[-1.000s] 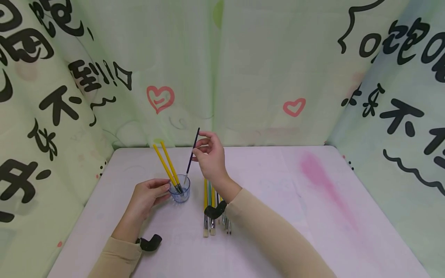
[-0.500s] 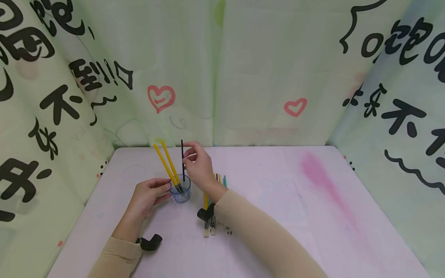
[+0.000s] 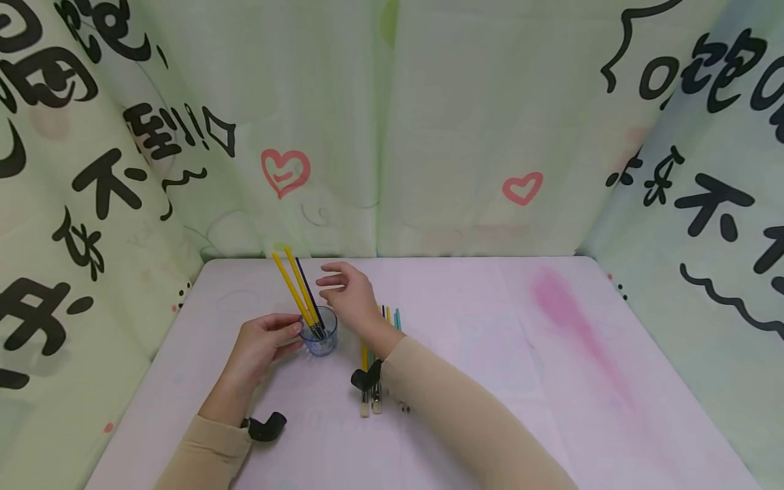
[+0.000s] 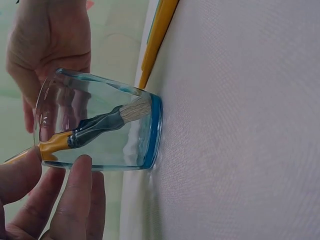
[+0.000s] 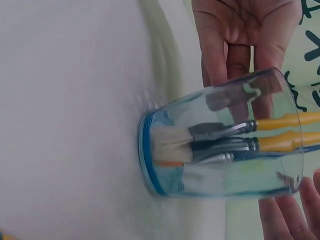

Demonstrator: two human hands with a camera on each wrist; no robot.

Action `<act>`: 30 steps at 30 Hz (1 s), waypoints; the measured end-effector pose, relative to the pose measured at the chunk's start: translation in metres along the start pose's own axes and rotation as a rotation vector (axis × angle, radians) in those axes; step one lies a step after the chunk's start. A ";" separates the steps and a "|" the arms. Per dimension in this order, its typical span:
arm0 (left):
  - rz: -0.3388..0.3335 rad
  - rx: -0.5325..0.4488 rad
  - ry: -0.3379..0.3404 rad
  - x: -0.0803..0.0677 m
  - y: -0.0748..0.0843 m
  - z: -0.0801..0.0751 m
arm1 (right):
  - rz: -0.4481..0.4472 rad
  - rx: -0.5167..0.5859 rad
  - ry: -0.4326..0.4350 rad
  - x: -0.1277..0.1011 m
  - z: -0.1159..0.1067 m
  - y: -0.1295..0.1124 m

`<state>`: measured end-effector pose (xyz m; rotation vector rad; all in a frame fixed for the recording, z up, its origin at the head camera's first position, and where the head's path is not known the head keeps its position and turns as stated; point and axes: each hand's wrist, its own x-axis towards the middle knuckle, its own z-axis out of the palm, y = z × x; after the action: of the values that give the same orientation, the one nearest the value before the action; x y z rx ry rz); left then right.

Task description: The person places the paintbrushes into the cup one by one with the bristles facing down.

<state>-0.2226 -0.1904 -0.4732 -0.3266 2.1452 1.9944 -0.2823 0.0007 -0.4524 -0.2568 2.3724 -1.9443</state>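
A small clear glass cup (image 3: 320, 339) with a blue base stands on the pale pink table (image 3: 490, 354). It holds two yellow-handled brushes (image 3: 292, 286) and one dark-handled brush (image 3: 308, 291), bristles down and leaning back left. My left hand (image 3: 291, 334) grips the cup's left side; its fingers (image 4: 75, 195) lie on the glass (image 4: 95, 125). My right hand (image 3: 331, 282) hovers just right of the handles with spread fingers, holding nothing. The right wrist view shows the bristles inside the cup (image 5: 225, 150), with the left hand (image 5: 240, 35) behind it.
Several more brushes (image 3: 370, 398) lie side by side on the table, partly hidden under my right forearm. Printed green cloth walls (image 3: 429, 136) close the table on the back, left and right. A pink stain (image 3: 563, 306) marks the table at the right.
My right hand lowered the dark brush into the cup, let it go and opened. The brush now leans with the yellow ones. The left hand stayed on the cup.
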 end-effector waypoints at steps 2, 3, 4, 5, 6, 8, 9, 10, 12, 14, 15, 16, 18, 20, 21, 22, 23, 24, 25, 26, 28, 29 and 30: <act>0.005 0.001 -0.002 0.000 -0.001 0.000 | 0.014 0.031 -0.001 -0.001 -0.006 0.003; 0.008 -0.001 -0.006 -0.001 -0.001 0.000 | 0.021 0.045 -0.002 -0.001 -0.010 0.004; 0.008 -0.004 -0.006 -0.001 -0.001 0.000 | 0.033 0.050 -0.001 -0.002 -0.014 0.006; 0.007 -0.005 -0.007 -0.001 -0.001 0.001 | 0.042 0.062 -0.002 -0.002 -0.018 0.007; 0.006 -0.006 -0.008 -0.001 -0.001 0.001 | 0.049 0.073 -0.004 -0.003 -0.022 0.009; 0.005 -0.008 -0.013 -0.001 -0.001 0.000 | 0.060 0.085 -0.005 -0.004 -0.030 0.013; 0.004 -0.010 -0.012 -0.001 -0.001 0.000 | 0.066 0.089 -0.003 -0.005 -0.034 0.015; 0.000 -0.011 -0.008 -0.001 -0.001 0.001 | 0.073 0.091 -0.002 -0.006 -0.038 0.016; 0.002 -0.013 -0.013 -0.001 -0.001 0.000 | 0.084 0.092 0.000 -0.009 -0.046 0.020; 0.002 -0.015 -0.016 -0.001 0.000 0.000 | 0.095 0.083 0.005 -0.011 -0.054 0.022; 0.002 -0.019 -0.015 -0.001 0.000 0.000 | 0.103 0.083 0.009 -0.013 -0.058 0.023; 0.003 -0.022 -0.016 -0.001 0.000 0.000 | 0.109 0.079 0.011 -0.015 -0.061 0.025; 0.007 -0.029 -0.021 -0.001 0.000 -0.001 | 0.128 0.073 0.016 -0.018 -0.069 0.027; 0.012 -0.042 -0.024 -0.001 0.000 0.000 | 0.153 0.064 0.021 -0.022 -0.077 0.028; 0.014 -0.048 -0.027 -0.001 0.000 0.000 | 0.166 0.063 0.025 -0.024 -0.081 0.029; 0.017 -0.052 -0.030 -0.001 0.000 0.000 | 0.179 0.054 0.029 -0.026 -0.084 0.030; 0.018 -0.057 -0.032 -0.001 0.000 0.000 | 0.193 0.041 0.034 -0.028 -0.088 0.031; 0.019 -0.059 -0.032 -0.002 -0.001 0.000 | 0.207 0.033 0.039 -0.029 -0.091 0.032; 0.018 -0.061 -0.032 -0.002 -0.001 0.000 | 0.220 0.020 0.044 -0.031 -0.094 0.032; 0.017 -0.062 -0.032 -0.002 -0.001 0.000 | 0.234 0.009 0.049 -0.033 -0.097 0.033; 0.015 -0.064 -0.028 -0.002 -0.001 0.001 | 0.257 -0.035 0.055 -0.035 -0.101 0.035; 0.013 -0.063 -0.025 -0.002 -0.001 0.001 | 0.269 -0.055 0.058 -0.037 -0.102 0.035; 0.011 -0.063 -0.025 -0.001 -0.002 0.001 | 0.282 -0.076 0.062 -0.039 -0.104 0.036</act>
<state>-0.2208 -0.1897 -0.4744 -0.2987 2.0767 2.0644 -0.2633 0.1145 -0.4685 0.1307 2.3695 -1.7615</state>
